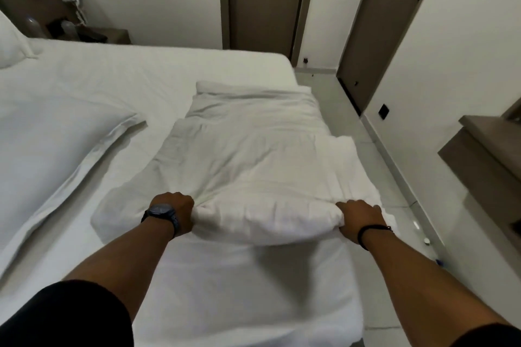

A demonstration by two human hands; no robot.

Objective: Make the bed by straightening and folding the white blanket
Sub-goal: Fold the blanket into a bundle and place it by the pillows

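The white blanket point(248, 155) lies folded into a long thick strip along the right side of the bed point(112, 79), running away from me. Its near end is rolled up into a bulge. My left hand point(176, 213), with a dark watch on the wrist, grips the left corner of that near end. My right hand point(359, 218), with a black band on the wrist, holds the right corner, fingers tucked under the fold. Both hands rest low on the white sheet.
A white pillow point(53, 144) lies to the left of the blanket, another point(11, 45) at the far left. A bedside table point(93, 34) with dark items stands behind the bed. A tiled floor point(366, 132), brown doors point(265, 0) and a wooden shelf point(485, 146) are to the right.
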